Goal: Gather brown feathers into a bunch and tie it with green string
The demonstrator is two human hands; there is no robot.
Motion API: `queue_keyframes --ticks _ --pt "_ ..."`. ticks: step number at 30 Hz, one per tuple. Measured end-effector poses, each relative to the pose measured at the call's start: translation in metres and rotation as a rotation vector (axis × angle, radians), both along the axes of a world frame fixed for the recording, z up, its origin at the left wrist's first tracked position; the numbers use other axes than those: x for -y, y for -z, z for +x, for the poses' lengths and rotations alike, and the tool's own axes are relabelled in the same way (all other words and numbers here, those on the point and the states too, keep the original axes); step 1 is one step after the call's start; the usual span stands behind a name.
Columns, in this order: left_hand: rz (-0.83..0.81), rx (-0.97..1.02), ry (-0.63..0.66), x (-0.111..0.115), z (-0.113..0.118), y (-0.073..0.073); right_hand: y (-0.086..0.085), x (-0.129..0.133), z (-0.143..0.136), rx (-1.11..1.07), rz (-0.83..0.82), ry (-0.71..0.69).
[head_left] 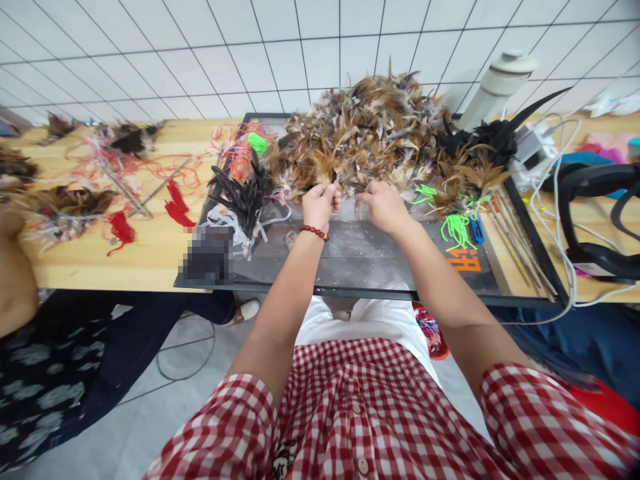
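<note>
- Brown feather pile (360,133): just beyond both hands.
- Left hand (320,208), at the pile's near edge: fingers clenched; any feather inside is hidden.
- Right hand (385,207), same edge: fingers bent; grasp, cannot tell.
- A careless sweep could tangle feathers with neon-green strings (456,228) right of the pile.
- White lidded bottle (500,87), right of the pile: contents hidden.
- Red container (441,352), below the pile: colourful scraps (427,325).

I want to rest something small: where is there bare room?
Mostly bare: the dark board between the forearms, and the wooden table in front of the red tassels, left of the board. Crowded: the feather heap at the back, and around the white power block.
</note>
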State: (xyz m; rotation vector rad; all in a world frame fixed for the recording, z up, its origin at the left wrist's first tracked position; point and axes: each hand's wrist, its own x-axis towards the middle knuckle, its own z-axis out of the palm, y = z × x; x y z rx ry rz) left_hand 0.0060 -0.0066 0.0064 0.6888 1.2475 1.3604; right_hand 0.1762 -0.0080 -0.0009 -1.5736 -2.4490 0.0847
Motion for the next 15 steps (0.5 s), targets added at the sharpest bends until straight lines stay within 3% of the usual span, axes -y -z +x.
queue_keyframes --ticks 3,9,15 --pt "-0.012 0.055 0.010 0.002 0.000 -0.003 -0.003 0.002 0.000 -0.001 -0.058 -0.060" --pt "-0.018 0.084 0.010 0.004 0.000 -0.004 0.004 -0.002 0.003 -0.114 0.087 0.038" --pt "-0.025 0.033 0.041 0.004 -0.001 -0.001 0.013 0.002 -0.015 -0.061 -0.002 0.047"
